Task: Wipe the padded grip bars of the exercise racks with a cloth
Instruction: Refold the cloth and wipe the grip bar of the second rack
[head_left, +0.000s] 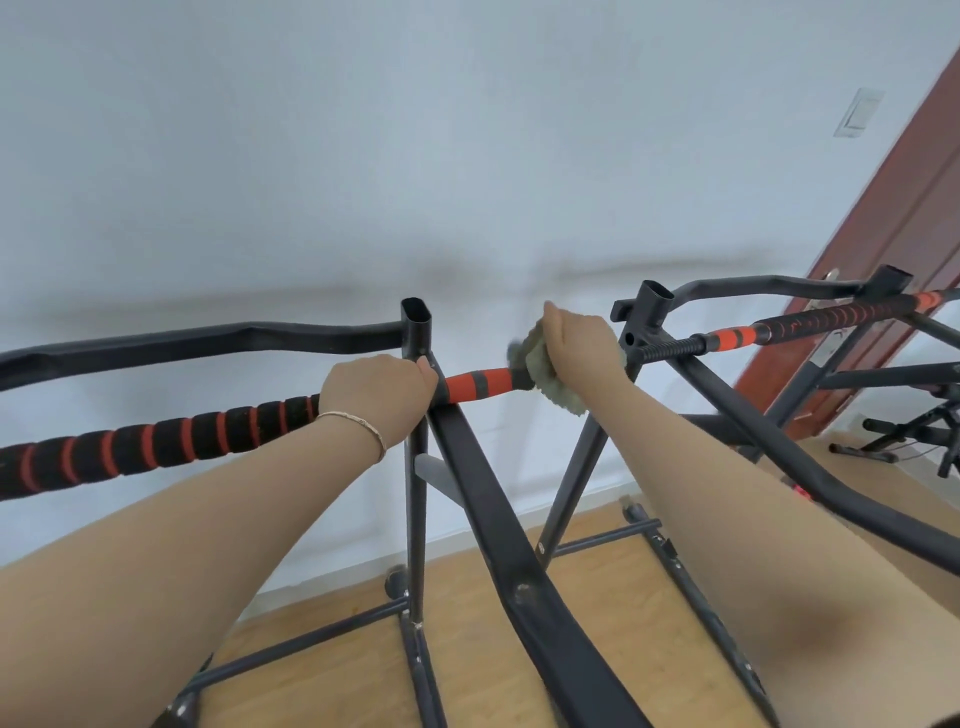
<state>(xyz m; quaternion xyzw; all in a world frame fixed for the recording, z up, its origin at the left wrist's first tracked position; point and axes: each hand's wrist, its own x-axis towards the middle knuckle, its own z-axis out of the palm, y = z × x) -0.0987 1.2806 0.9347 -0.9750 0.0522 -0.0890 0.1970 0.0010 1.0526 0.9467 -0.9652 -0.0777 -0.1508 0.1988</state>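
While the right hand (576, 351) holds a pale green cloth (553, 387) wrapped around the end of the padded grip bar (156, 441) of the left rack, we judge that the wiping is somewhere in the middle and not near its finish. The fingers of this hand are curled round the cloth and the bar together, at the place where the orange section (478, 384) of the padding ends, between the two racks. The left hand (376, 395) is closed round the same bar, just beside the upright post (415, 332), and we think it steadies the bar. We cannot tell which part of the padding is clean, because no dust or wet mark shows on it. The long black part with orange rings toward the left and the right rack's padded bar (831, 319) are both apart from the cloth, so we think they may be left to do. About containers, we see no bucket, basin or spray bottle. The only hollow things are the open tops of the posts; they are dark inside, so we cannot say if anything is in them.
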